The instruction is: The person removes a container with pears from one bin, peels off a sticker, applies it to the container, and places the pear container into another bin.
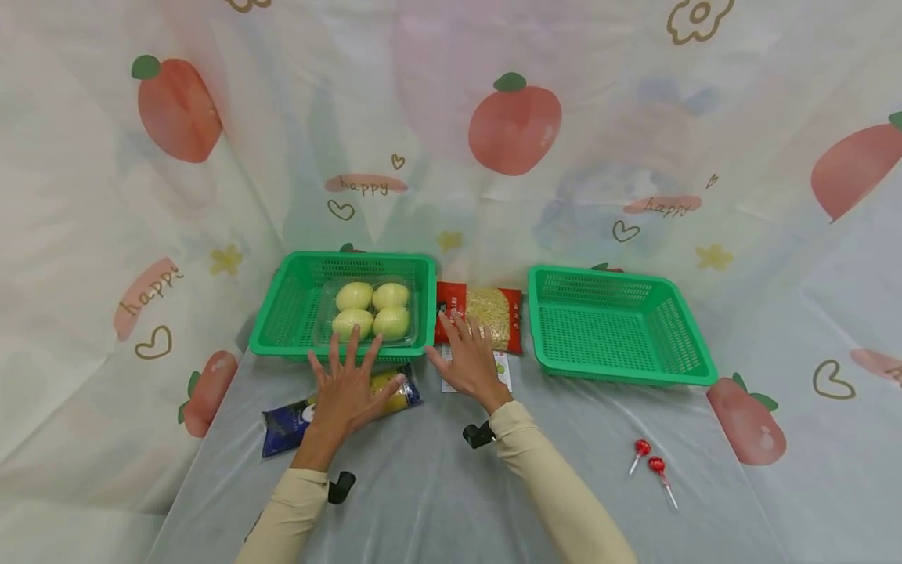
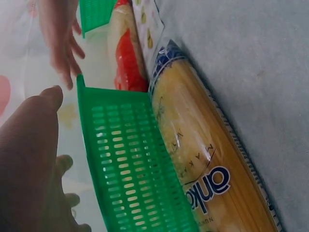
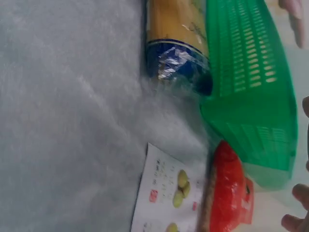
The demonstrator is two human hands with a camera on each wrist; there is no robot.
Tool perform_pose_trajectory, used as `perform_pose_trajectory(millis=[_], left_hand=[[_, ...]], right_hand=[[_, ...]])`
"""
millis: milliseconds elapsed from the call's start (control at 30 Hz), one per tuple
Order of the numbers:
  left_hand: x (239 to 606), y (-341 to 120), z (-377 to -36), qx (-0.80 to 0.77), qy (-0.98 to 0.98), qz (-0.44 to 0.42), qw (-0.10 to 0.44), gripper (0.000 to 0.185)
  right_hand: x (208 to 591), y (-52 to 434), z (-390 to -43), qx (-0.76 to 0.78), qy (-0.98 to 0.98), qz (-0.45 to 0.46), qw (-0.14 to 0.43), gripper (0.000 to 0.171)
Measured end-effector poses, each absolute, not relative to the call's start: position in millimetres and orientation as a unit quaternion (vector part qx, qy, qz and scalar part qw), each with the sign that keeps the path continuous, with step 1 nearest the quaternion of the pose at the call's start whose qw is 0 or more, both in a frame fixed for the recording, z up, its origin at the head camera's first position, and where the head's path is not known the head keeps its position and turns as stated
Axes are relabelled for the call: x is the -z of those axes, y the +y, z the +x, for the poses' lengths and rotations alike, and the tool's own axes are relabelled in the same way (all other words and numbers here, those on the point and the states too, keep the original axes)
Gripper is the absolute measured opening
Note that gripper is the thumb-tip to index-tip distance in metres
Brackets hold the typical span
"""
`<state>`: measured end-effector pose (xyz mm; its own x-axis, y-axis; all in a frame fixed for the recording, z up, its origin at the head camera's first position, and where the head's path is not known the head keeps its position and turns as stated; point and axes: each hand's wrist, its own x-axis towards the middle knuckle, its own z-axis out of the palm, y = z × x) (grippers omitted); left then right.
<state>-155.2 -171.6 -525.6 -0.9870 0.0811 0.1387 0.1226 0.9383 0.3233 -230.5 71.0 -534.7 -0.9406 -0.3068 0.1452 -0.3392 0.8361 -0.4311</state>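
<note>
Where the left green basket [image 1: 297,307] holds four packed fruits [image 1: 391,322], at the far left corner of the bench [image 1: 423,501], I log: left hand [image 1: 345,392] at the basket's near rim, right hand [image 1: 467,362] by its near right corner, both grips released; spaghetti packet [image 2: 207,140] just in front.

A smooth grey cover dresses the table [image 1: 437,501]. Along its back stand two green plastic baskets — the left basket [image 1: 278,350] and, well apart from it, the right basket [image 1: 592,337]. Between them lies a red packet [image 1: 489,313] with a clear window, and just in front of that a white printed card [image 3: 164,193]. A long blue-ended spaghetti packet [image 2: 203,150] lies before the left basket, slightly aslant. Toward the right front — two red lollipops [image 1: 658,465], side by side on white sticks.
</note>
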Motion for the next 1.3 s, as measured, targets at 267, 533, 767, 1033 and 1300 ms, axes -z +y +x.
perform_pose_trajectory(millis=[267,533,767,1033,1300], left_hand=[[521.1,-178.2,-165.6,0.19,-0.978,-0.049,0.075,0.09],[511.9,-199.2,-193.5,0.219,-0.972,-0.028,0.078,0.089],[508.8,-222.0,-227.1,0.268,-0.963,0.005,0.035,0.09],[501.7,-239.1,-254.9,0.296,-0.954,0.036,-0.029,0.096],[496.4,-252.3,-287.4,0.309,-0.945,0.018,-0.108,0.104]], right_hand=[[536.0,62.0,-238.1,-0.232,-0.955,0.182,0.011,0.075],[522.3,55.4,-242.9,-0.236,-0.953,0.187,-0.044,0.081],[516.4,50.4,-245.1,-0.217,-0.954,0.195,-0.063,0.081],[509.7,49.2,-243.6,-0.197,-0.956,0.198,-0.084,0.081],[506.1,52.5,-243.4,-0.183,-0.96,0.191,-0.09,0.081]])
